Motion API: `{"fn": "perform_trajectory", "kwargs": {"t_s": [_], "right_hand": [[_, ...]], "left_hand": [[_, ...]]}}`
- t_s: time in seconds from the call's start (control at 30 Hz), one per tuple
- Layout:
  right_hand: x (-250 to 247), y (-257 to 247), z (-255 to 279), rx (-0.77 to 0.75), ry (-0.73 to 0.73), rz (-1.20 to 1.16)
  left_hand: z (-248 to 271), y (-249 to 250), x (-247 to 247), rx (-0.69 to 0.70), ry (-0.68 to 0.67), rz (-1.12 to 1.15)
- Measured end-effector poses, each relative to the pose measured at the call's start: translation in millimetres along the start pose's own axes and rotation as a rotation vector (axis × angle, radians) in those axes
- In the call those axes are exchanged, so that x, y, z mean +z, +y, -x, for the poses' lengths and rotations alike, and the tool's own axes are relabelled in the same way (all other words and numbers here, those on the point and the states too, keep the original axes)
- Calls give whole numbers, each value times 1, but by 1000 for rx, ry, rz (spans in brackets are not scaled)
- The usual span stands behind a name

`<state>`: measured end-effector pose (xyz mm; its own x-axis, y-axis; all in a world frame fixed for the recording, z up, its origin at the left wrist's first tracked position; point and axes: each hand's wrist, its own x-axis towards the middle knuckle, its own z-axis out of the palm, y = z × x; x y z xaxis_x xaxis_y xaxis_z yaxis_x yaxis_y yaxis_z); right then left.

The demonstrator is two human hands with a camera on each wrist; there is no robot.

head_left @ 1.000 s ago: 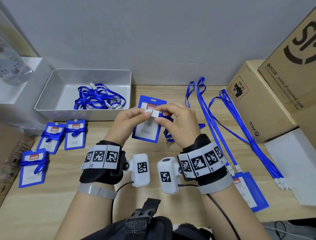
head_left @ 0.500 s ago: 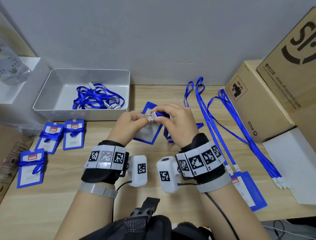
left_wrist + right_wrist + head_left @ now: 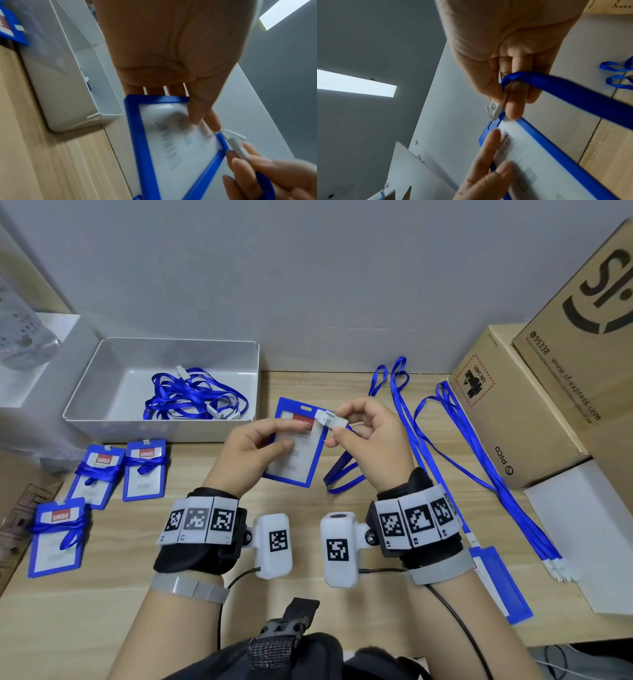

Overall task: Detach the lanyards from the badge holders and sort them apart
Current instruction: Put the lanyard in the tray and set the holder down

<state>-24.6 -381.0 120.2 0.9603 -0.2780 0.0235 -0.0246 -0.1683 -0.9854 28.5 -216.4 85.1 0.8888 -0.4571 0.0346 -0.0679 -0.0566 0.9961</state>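
Observation:
My left hand pinches a blue badge holder above the table, thumb on its clear front and fingers behind. Between thumb and forefinger of my right hand is the white plastic clip of a blue lanyard. The clip sits just beside the holder's top right corner, and the holder's slot looks empty. In the right wrist view the clip hovers right at the holder's top edge, and the strap loops over my fingers and trails to the table.
A white tray at the back left holds several loose lanyards. Three holders wrapped in lanyards lie at the left. Long lanyards and another holder lie at the right, beside cardboard boxes and white paper.
Both hands were bunched on the clip at the holder's top. They have since spread apart: the right hand drew the clip to the right, and the holder stands in plain view in the left.

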Motion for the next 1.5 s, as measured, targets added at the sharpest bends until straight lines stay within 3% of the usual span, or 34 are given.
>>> {"fn": "perform_trajectory", "kwargs": {"t_s": [0.23,0.47,1.0,1.23,1.5], "right_hand": [[-4,4,-7,87,-5,65],[2,7,-5,108,-6,95],[7,9,-6,206,-259,32],[3,10,-5,157,-263,48],[10,11,-5,210,-264,-76]], "left_hand": [[-3,-2,-1,23,7,180],[-4,-6,-1,21,-2,144],[-4,-15,-5,-80,-59,161],[-6,-21,-5,-99,-80,119],[-8,-21,1,-66,-109,100]]}}
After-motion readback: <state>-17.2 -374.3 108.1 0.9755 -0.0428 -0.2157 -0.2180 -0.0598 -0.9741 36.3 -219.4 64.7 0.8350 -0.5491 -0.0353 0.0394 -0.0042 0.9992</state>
